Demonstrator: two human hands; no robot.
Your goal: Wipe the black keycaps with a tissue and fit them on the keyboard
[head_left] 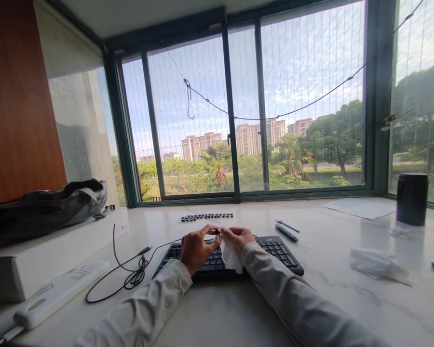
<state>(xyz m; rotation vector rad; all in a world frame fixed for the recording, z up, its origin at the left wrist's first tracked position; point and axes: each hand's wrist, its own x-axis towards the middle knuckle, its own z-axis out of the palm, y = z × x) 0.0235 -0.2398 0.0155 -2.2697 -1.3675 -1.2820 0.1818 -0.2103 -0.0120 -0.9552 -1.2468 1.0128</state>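
A person sits at a pale marble counter [311, 308] before a wide window. Both hands meet above the middle of a black keyboard [275, 253]. The left hand [196, 249] pinches a small dark keycap [217, 232] between thumb and fingertips, lifting it clear of the keys, where it can be reached from all sides. The right hand [238, 237] presses a white wipe [230, 255] against that keycap; the rest of the cloth hangs down over the keyboard. Both hands are closed, the left on the keycap, the right on the wipe.

Behind the keyboard, towards the window, a row of loose keycaps [207, 217] lies in neat lines, kept apart from the board. Just right of them lie two pens [286, 230]. The keyboard cable [130, 274] coils to the left, near a white power strip [54, 296] close to the counter's front-left edge. A white box [58, 250] carrying a dark bag [47, 207] blocks the far left. To the right the counter lies mostly open, with a crumpled tissue [374, 262], a sheet of paper [359, 208] and a black cylinder [412, 198] well apart.
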